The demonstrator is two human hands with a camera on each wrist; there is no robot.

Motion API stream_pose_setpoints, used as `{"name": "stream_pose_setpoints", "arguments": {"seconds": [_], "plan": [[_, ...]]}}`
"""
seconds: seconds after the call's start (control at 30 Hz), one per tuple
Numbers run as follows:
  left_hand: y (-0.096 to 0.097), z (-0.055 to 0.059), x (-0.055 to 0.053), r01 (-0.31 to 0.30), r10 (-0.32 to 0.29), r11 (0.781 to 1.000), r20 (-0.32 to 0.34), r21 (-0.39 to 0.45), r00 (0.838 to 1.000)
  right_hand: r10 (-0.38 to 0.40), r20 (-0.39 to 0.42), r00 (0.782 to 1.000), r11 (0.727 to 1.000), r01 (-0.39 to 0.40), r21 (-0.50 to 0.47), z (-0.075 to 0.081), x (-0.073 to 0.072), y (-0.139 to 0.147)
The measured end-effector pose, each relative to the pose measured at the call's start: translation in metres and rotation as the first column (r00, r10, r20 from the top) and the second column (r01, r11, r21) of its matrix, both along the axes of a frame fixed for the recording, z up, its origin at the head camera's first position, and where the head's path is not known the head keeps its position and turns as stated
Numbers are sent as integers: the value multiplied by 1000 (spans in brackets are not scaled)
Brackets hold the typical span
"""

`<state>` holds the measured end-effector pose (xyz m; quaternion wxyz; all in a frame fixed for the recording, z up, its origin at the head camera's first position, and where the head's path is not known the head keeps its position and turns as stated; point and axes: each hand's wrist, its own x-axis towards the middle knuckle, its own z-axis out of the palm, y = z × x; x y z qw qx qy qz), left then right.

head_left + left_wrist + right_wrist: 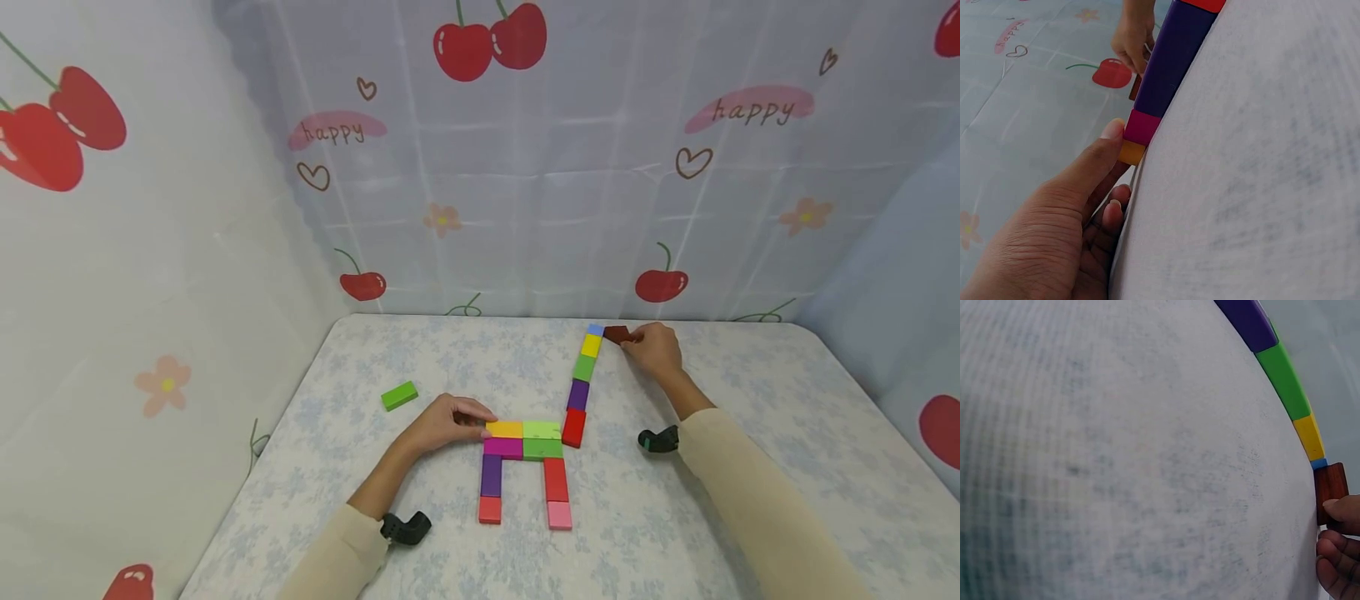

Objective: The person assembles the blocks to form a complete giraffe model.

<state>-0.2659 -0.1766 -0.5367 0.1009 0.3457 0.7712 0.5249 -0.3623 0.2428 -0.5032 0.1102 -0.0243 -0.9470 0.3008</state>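
My left hand [450, 421] has thumb and forefinger around the left end of a yellow-orange block [504, 429]. The thumb tip also lies beside the magenta block [502, 448] below it. With thumb and fingers my right hand [654, 348] pinches a dark brown wooden block [1331, 486], whose outer end is hidden by the fingers. That block sits against or very near a small blue block [596, 330]. Below the blue one, a slanting row runs through yellow [591, 346], green [584, 367], purple [578, 395] and red [573, 427] blocks.
Light-green [542, 430] and green [542, 449] blocks continue the two rows rightward. Two legs hang below: purple [491, 476] with coral [490, 510], red [556, 480] with pink [559, 515]. One green block [400, 396] lies apart at left. A curtain [525, 208] rises behind the table.
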Motion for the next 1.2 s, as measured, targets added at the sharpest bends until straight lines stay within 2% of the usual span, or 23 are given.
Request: {"name": "stream_pose_setpoints", "arguments": {"seconds": [0.4, 0.47, 0.67, 0.77, 0.9, 1.07, 1.2], "plan": [[3, 1, 1, -22, 22, 999, -1, -34, 1000, -17, 19, 1000, 1000, 16, 9, 1, 2, 0], [3, 5, 3, -16, 17, 999, 3, -32, 1000, -19, 20, 1000, 1000, 19, 9, 1, 3, 0], [4, 26, 14, 4, -4, 1000, 0, -10, 1000, 2, 2, 1000, 1000, -2, 9, 1, 5, 1], [4, 28, 15, 7, -8, 1000, -8, -4, 1000, 5, 5, 1000, 1000, -5, -6, 1, 10, 4], [4, 24, 14, 6, -6, 1000, -3, 3, 1000, 1, 15, 1000, 1000, -1, -22, 2, 20, 8], [3, 9, 6, -13, 13, 1000, 6, -2, 1000, 27, 0, 1000, 999, -27, -35, 7, 37, 10], [2, -1, 1, -6, 6, 1000, -6, -6, 1000, 33, -19, 999, 999, -34, -26, 10, 51, 11]]}}
